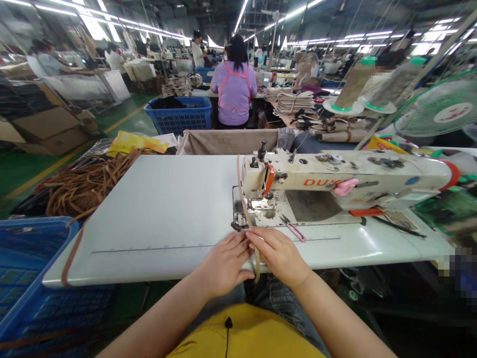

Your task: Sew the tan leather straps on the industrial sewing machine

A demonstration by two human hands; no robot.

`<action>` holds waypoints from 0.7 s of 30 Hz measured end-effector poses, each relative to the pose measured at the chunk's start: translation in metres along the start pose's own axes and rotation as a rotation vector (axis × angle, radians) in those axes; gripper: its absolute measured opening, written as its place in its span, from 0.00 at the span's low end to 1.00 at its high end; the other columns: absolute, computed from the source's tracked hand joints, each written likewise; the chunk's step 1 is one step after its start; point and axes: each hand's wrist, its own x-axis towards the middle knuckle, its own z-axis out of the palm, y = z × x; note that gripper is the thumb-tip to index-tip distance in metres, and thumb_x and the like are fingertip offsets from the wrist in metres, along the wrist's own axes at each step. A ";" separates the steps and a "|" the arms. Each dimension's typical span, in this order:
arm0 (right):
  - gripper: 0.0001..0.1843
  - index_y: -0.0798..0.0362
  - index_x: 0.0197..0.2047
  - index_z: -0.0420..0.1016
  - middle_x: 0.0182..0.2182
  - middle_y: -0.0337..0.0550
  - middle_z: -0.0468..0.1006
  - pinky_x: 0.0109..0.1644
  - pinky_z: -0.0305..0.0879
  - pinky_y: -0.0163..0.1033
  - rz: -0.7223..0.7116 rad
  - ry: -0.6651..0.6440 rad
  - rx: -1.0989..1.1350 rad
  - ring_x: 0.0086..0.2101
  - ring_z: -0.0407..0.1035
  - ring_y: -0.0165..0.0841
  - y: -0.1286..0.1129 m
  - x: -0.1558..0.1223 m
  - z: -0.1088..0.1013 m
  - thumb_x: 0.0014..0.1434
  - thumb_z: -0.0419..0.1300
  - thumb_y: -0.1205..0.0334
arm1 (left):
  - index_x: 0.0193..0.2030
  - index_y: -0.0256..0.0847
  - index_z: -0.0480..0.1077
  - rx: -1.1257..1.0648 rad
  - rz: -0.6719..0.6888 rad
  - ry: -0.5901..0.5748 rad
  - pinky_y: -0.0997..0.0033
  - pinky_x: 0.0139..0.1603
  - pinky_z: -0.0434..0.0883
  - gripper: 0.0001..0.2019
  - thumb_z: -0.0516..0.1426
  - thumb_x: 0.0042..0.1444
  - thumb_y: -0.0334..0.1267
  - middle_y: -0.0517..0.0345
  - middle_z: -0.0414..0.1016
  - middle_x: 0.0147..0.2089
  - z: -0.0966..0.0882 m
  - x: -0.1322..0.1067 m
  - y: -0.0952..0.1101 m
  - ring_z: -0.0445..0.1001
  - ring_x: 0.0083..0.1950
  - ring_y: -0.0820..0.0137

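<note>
A narrow tan strap point(245, 209) runs from beside the head of the sewing machine point(298, 174) toward me and hangs over the table's front edge. My right hand point(278, 252) pinches it between thumb and fingers just in front of the needle plate. Close beside it, my left hand point(228, 261) lies on the table with fingers stretched, its fingertips at the strap; whether they press on it I cannot tell. Pink-handled thread snips point(294, 229) rest right of my right hand, near the machine bed.
A printed ruler line point(149, 248) crosses the white table point(179, 199). Brown straps point(93, 189) are heaped at the left, above a blue crate point(33, 268). One loose strap point(72, 253) crosses the left corner. Behind the table sits a person point(234, 89); a fan point(443, 107) stands right.
</note>
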 end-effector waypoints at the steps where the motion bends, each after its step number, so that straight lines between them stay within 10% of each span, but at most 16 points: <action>1: 0.19 0.57 0.66 0.74 0.59 0.57 0.80 0.59 0.78 0.52 -0.008 -0.008 -0.004 0.55 0.77 0.44 0.002 0.001 0.001 0.75 0.58 0.68 | 0.78 0.37 0.58 0.060 -0.028 0.000 0.44 0.82 0.51 0.41 0.61 0.67 0.59 0.37 0.59 0.79 0.000 -0.003 -0.008 0.54 0.82 0.50; 8: 0.18 0.53 0.65 0.77 0.56 0.55 0.82 0.59 0.78 0.51 0.023 0.006 -0.026 0.53 0.78 0.42 0.016 0.008 0.013 0.75 0.59 0.67 | 0.81 0.31 0.50 0.372 -0.411 -0.028 0.45 0.82 0.53 0.39 0.48 0.75 0.57 0.40 0.49 0.83 -0.031 -0.008 -0.089 0.50 0.83 0.52; 12: 0.16 0.55 0.63 0.79 0.55 0.56 0.83 0.57 0.79 0.51 0.053 0.040 -0.047 0.52 0.79 0.42 0.022 0.007 0.026 0.75 0.59 0.66 | 0.78 0.21 0.54 0.428 -0.654 0.062 0.41 0.81 0.53 0.39 0.48 0.75 0.55 0.29 0.50 0.81 -0.038 0.005 -0.101 0.49 0.83 0.44; 21: 0.16 0.54 0.61 0.80 0.55 0.54 0.83 0.63 0.77 0.52 0.127 0.040 -0.026 0.55 0.78 0.42 0.025 0.004 0.035 0.74 0.60 0.65 | 0.79 0.26 0.52 0.280 -0.265 0.041 0.45 0.82 0.55 0.42 0.51 0.73 0.60 0.36 0.50 0.82 -0.009 0.045 -0.068 0.49 0.83 0.49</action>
